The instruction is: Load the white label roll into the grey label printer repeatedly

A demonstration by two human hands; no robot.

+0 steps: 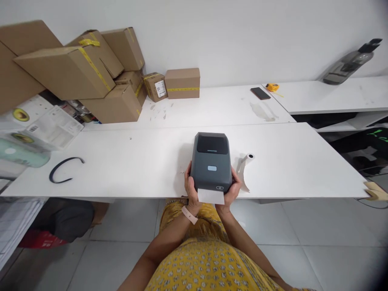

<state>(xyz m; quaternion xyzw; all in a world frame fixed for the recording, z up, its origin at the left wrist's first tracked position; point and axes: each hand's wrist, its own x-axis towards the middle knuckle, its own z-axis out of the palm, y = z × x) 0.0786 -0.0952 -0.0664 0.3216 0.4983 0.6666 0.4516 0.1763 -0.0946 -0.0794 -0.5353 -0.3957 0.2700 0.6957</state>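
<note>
A dark grey label printer [211, 163] is held between my two hands at the front edge of the white table [151, 161]. My left hand [192, 192] grips its lower left side, and a pink band circles that wrist. On the lower right side, my right hand [232, 194] is wrapped round the printer's corner. A blank white paper label [210, 196] sticks out of the printer's front, between the hands. Just right of the printer lies a small paper roll [249, 157] with a loose strip trailing toward the table edge.
Cardboard boxes [69, 72] are stacked at the back left, with a smaller box [182, 83] beside them. A black headband [64, 167] lies at the left. Farther back are a phone [260, 93], a yellow tape measure [272, 87] and a spray bottle [348, 64].
</note>
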